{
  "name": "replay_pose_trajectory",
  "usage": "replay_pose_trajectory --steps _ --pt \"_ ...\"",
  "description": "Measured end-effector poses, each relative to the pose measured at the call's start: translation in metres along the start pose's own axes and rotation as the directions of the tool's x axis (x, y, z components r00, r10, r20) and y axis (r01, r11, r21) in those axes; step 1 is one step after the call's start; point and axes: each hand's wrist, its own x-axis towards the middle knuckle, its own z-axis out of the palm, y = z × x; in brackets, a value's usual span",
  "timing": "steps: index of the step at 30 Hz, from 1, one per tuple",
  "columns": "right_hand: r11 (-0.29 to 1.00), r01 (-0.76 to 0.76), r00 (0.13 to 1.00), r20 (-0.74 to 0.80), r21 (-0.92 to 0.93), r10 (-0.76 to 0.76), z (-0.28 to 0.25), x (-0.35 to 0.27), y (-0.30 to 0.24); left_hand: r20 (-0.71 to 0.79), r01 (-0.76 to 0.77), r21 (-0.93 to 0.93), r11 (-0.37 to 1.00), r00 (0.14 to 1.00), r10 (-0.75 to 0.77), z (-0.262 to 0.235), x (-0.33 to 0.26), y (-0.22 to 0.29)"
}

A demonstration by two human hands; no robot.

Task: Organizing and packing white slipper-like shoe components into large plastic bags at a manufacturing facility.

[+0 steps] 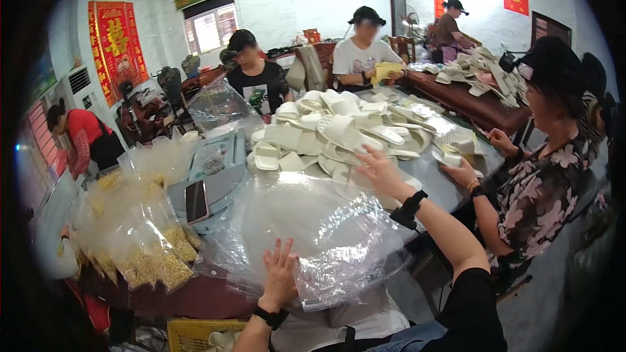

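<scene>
My left hand (280,272) lies flat, fingers spread, on the near edge of a heap of clear plastic bags (326,234) in front of me. My right hand (379,171) reaches forward over the table, fingers apart, touching the near side of a pile of white slippers (339,127). It holds nothing. Both wrists wear black bands.
Bagged yellowish goods (153,257) are stacked at the left, next to a phone (196,201) on a sealing machine (222,169). A person at the right (541,176) handles a slipper; two others sit across the table. A second slipper heap (482,72) lies on a far table.
</scene>
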Motion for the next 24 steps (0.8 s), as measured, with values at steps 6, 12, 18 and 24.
replay_pose_trajectory --steps 6,12,18,24 --pt "0.825 -0.059 0.987 0.092 -0.562 0.132 0.003 0.017 0.012 -0.015 0.043 -0.077 0.996 0.999 -0.044 -0.001 -0.01 -0.004" --pt "0.881 -0.219 0.96 0.068 -0.419 0.27 0.009 0.011 0.036 -0.017 0.047 -0.098 0.994 0.999 -0.049 0.002 -0.007 0.0" --pt "0.812 -0.156 0.984 -0.018 -0.563 0.177 -0.002 0.02 0.025 -0.011 0.057 -0.095 0.994 0.998 -0.059 0.004 -0.005 -0.002" --pt "0.687 -0.111 0.985 -0.174 -0.719 -0.023 -0.004 0.043 0.015 -0.008 0.104 -0.087 0.991 0.994 -0.105 -0.007 -0.007 0.004"
